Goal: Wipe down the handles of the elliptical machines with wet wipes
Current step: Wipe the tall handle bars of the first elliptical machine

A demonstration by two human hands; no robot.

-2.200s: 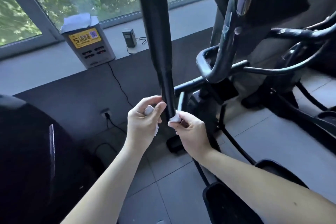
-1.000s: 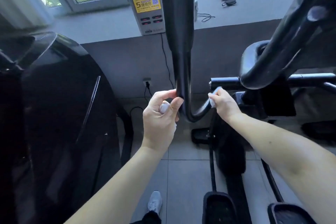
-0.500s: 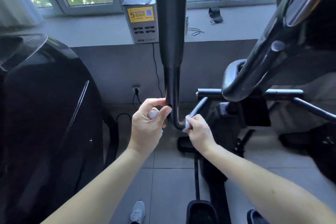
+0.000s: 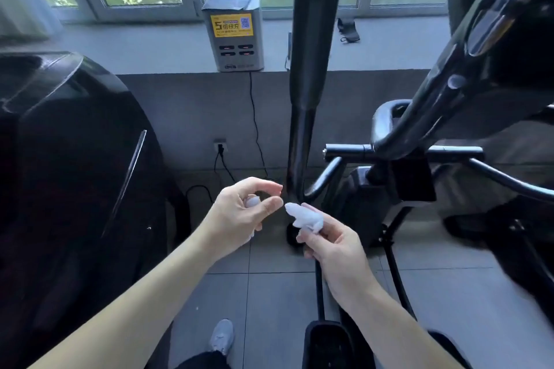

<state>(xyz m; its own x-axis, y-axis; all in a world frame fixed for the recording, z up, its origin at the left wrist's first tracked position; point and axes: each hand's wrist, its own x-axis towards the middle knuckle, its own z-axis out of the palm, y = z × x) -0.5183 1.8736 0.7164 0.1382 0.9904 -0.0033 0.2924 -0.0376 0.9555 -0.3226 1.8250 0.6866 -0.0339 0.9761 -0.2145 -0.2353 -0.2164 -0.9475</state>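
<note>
The black elliptical handle (image 4: 302, 117) rises upright just beyond both hands, touched by neither. The right hand (image 4: 332, 241) pinches a white wet wipe (image 4: 304, 216) in curled fingers; the left hand (image 4: 239, 213) curls round another wipe (image 4: 252, 201). A grey charging box (image 4: 236, 39) stands on the windowsill (image 4: 135, 45).

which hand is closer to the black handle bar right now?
Left. The left hand, curled round a wipe, has its fingertips just short of the handle bar at its lower end. The right hand, holding a wet wipe, sits lower, below the bar.
</note>
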